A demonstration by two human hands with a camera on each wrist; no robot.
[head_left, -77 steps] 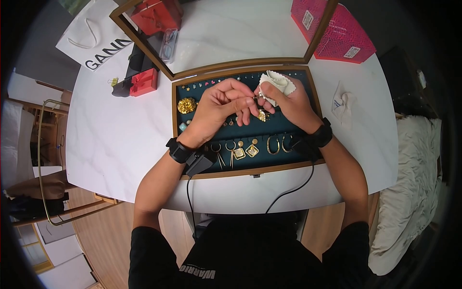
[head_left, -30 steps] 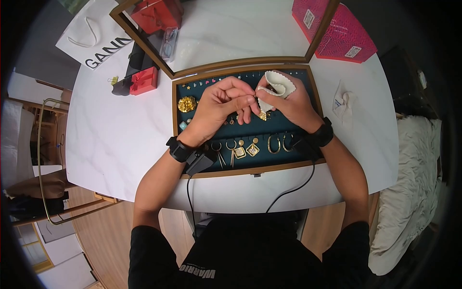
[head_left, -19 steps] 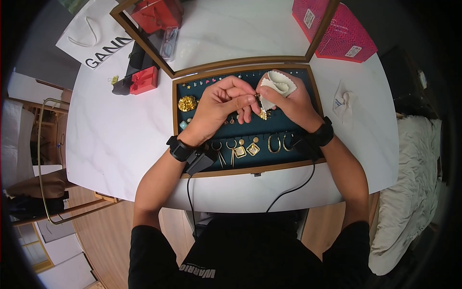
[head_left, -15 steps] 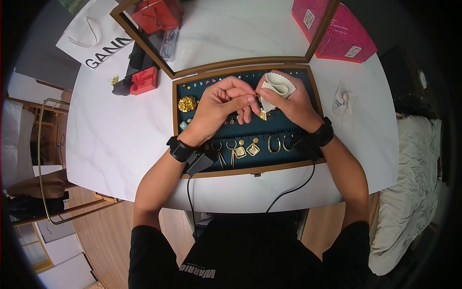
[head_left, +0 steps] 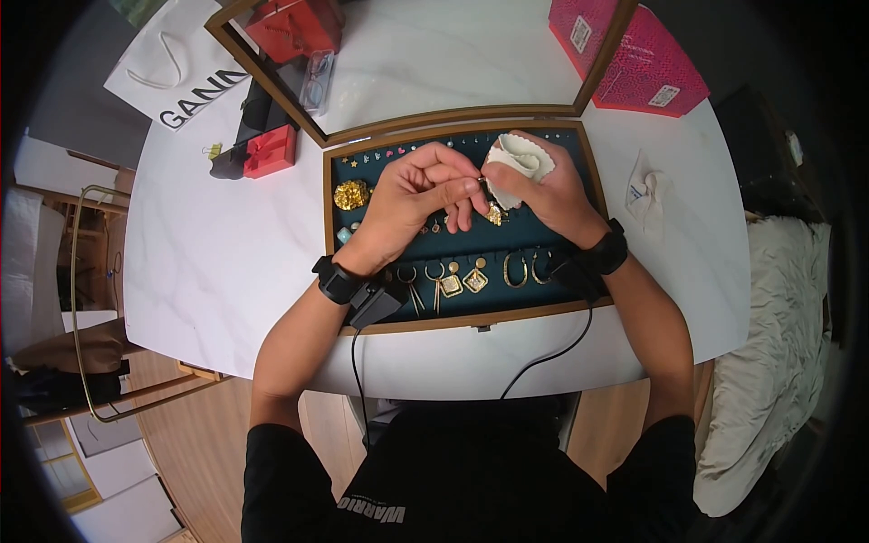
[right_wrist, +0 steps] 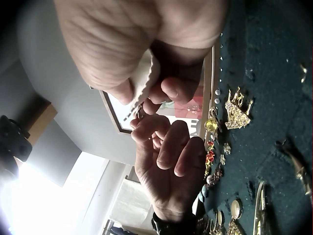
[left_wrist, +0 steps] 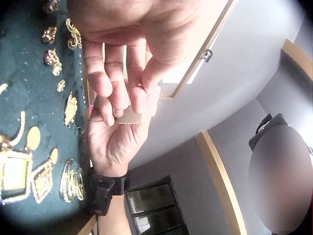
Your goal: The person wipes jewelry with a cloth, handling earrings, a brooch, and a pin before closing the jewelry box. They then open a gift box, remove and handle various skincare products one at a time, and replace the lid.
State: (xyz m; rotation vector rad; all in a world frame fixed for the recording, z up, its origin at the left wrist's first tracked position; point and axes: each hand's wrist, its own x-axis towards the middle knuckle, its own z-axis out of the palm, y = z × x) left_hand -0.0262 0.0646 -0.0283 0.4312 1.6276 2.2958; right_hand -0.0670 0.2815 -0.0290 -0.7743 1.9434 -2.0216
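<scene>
My left hand (head_left: 418, 195) pinches a small metallic piece of jewelry (right_wrist: 140, 111) between thumb and index finger; its exact kind I cannot tell. A cream cloth with a zigzag edge (head_left: 519, 161) is folded in my right hand (head_left: 554, 195), its thumb pressing it close against the jewelry. Both hands meet over the wooden jewelry box (head_left: 590, 172), whose glass lid stands raised. On its dark green lining lie gold hoop earrings (head_left: 514, 271), square drop earrings (head_left: 474, 282) and a large gold ornament (head_left: 351, 196). A gold crown-like brooch (right_wrist: 238, 111) shows in the right wrist view.
Right of the box a crumpled whitish pouch (head_left: 648, 197) lies on the white table (head_left: 208, 253). Behind stand a pink box (head_left: 634, 59) and a white paper bag (head_left: 176, 68). A red gift box (head_left: 270, 151) sits to the left. Cables trail from both wrists.
The cloth has changed its folds in my right hand, and the right thumb has made small shifts along the jewelry. My left hand has stayed almost still.
</scene>
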